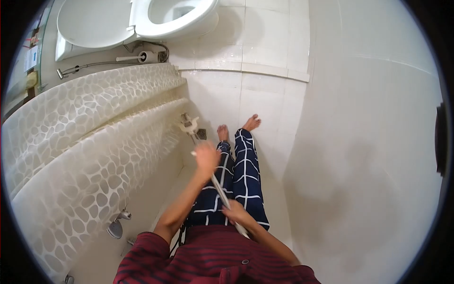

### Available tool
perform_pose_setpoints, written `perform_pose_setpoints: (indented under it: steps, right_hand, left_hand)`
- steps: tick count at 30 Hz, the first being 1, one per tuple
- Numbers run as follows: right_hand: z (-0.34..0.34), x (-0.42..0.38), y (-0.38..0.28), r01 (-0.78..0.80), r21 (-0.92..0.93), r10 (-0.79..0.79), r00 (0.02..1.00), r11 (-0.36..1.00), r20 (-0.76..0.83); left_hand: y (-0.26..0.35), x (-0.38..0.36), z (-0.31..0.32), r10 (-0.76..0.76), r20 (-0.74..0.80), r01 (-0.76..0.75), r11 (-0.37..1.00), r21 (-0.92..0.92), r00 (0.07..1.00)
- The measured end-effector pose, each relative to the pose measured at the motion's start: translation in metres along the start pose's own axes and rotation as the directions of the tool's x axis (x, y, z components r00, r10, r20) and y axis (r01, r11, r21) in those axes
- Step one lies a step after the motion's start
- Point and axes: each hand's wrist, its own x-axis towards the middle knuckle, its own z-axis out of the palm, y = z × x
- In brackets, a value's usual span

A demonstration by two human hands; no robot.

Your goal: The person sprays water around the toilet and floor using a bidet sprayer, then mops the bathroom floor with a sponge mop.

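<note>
A mop (pixel 219 185) with a long light metal handle slants across the front of my legs. Its cream plastic head (pixel 188 124) points down toward the floor near the shower curtain; whatever is beneath that head is hard to make out. My left hand (pixel 207 157) is wrapped round the upper-middle of the handle in view, slightly blurred. Lower in the picture, close to my waist, my right hand (pixel 237 213) grips the same handle nearer its end. A dark floor drain (pixel 202 134) shows beside the mop head and my bare foot (pixel 222 132).
Pebble-patterned shower curtain (pixel 90 180) hangs along the left. A low tiled ledge (pixel 246 68) crosses the floor ahead. Beyond it are a toilet (pixel 189 28), a toilet brush (pixel 142 57) and a spray hose. A shower head (pixel 115 229) sits lower left; a pale wall (pixel 364 142) rises right.
</note>
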Motion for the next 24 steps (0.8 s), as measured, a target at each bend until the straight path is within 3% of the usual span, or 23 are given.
perform_pose_setpoints:
  steps: [1,2,4,6,7,8,10,11,12,15,16,18,19,21,23,24]
  right_hand:
    - [-0.01,-0.026,-0.008,-0.018,-0.063,0.013,0.996,0.998,-0.085]
    - [-0.023,-0.057,-0.018,-0.054,-0.123,0.032,0.984,0.991,-0.173]
    - [-0.037,-0.102,-0.033,-0.094,-0.2,0.036,0.961,0.975,-0.276]
    - [-0.035,-0.123,-0.03,-0.05,-0.397,-0.131,0.899,0.916,-0.417]
    - [-0.04,-0.125,-0.034,-0.037,-0.497,-0.231,0.854,0.867,-0.466]
    - [-0.05,-0.122,-0.04,-0.061,-0.481,-0.225,0.827,0.875,-0.515]
    - [-0.077,-0.11,-0.052,-0.108,-0.448,-0.211,0.77,0.887,-0.603]
    - [-0.091,-0.106,-0.089,-0.014,-0.48,-0.316,0.736,0.877,-0.598]
    - [-0.11,-0.094,-0.119,0.011,-0.424,-0.302,0.719,0.906,-0.626]
    - [-0.166,-0.048,-0.246,0.125,-0.241,-0.259,0.686,0.962,-0.68]
    - [-0.192,-0.023,-0.288,0.167,-0.332,-0.357,0.653,0.928,-0.668]
    - [-0.244,0.026,-0.376,0.202,-0.467,-0.478,0.634,0.861,-0.608]
    - [-0.271,0.055,-0.418,0.22,-0.534,-0.541,0.615,0.817,-0.573]
    - [-0.322,0.117,-0.505,0.104,-0.775,-0.704,0.507,0.623,-0.498]
    - [-0.346,0.156,-0.594,0.151,-0.678,-0.606,0.615,0.719,-0.505]
    - [-0.353,0.172,-0.623,0.308,-0.614,-0.63,0.654,0.727,-0.419]
  left_hand:
    - [-0.028,0.03,-0.017,-0.133,0.2,0.179,0.957,-0.23,0.971]
    - [-0.05,0.061,-0.032,-0.195,0.425,0.381,0.828,-0.411,0.884]
    - [-0.059,0.102,0.002,-0.077,0.426,0.31,0.801,-0.512,0.902]
    - [-0.044,0.14,0.028,0.099,0.211,0.057,0.776,-0.628,0.972]
    - [-0.031,0.156,0.014,0.067,-0.016,-0.062,0.776,-0.628,0.998]
    - [-0.016,0.163,0.003,0.033,-0.226,-0.166,0.781,-0.602,0.974]
    - [0.004,0.183,-0.034,-0.093,-0.322,-0.207,0.594,-0.777,0.942]
    - [0.01,0.186,-0.048,-0.133,-0.296,-0.174,0.562,-0.809,0.946]
    - [0.012,0.184,-0.057,-0.167,-0.27,-0.145,0.53,-0.836,0.948]
    - [0.006,0.164,-0.056,-0.091,-0.083,-0.012,0.602,-0.798,0.992]
    - [-0.003,0.154,-0.058,-0.056,-0.093,-0.035,0.646,-0.763,0.994]
    - [-0.023,0.133,-0.082,0.001,0.111,0.075,0.729,-0.681,0.994]
    - [-0.033,0.123,-0.081,0.032,0.066,0.021,0.731,-0.682,0.997]
    - [-0.043,0.137,-0.085,0.092,0.168,0.044,0.744,-0.667,0.981]
    - [-0.047,0.146,-0.098,0.19,0.251,0.044,0.709,-0.704,0.949]
    - [-0.046,0.153,-0.111,0.25,0.268,0.038,0.66,-0.75,0.93]
